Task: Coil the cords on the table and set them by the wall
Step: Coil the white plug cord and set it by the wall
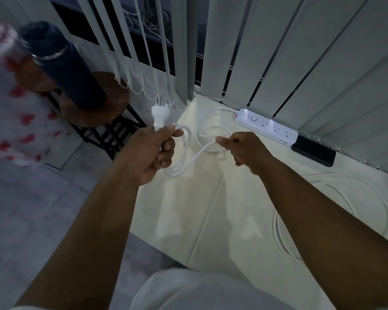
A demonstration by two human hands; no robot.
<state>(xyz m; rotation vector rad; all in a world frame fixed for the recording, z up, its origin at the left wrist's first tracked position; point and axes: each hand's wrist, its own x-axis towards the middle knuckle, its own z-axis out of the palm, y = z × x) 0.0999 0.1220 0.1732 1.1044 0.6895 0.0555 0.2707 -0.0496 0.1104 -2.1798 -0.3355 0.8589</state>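
Left hand has a closed grip around a bundle of white cord loops, plug sticking up out of the fist, prongs up. Loops hang below and to the right of the fist, over the counter edge.

Right hand is pinched shut on the same cord a short way along, just right of the loops. Slack from there curls back in a loose ring on the counter to the power strip, which lies against the blinds, long axis along the wall, running away to the right.

Key relation: the uncoiled run lies ahead and right of the left fist, so the right hand is the nearer one to feed it. Next wrap likely means bringing the right pinch over to the left fist.

Second cord lies in a wide loose loop on the counter under the right forearm, untouched. Dark slab sits just beside the strip's near end.
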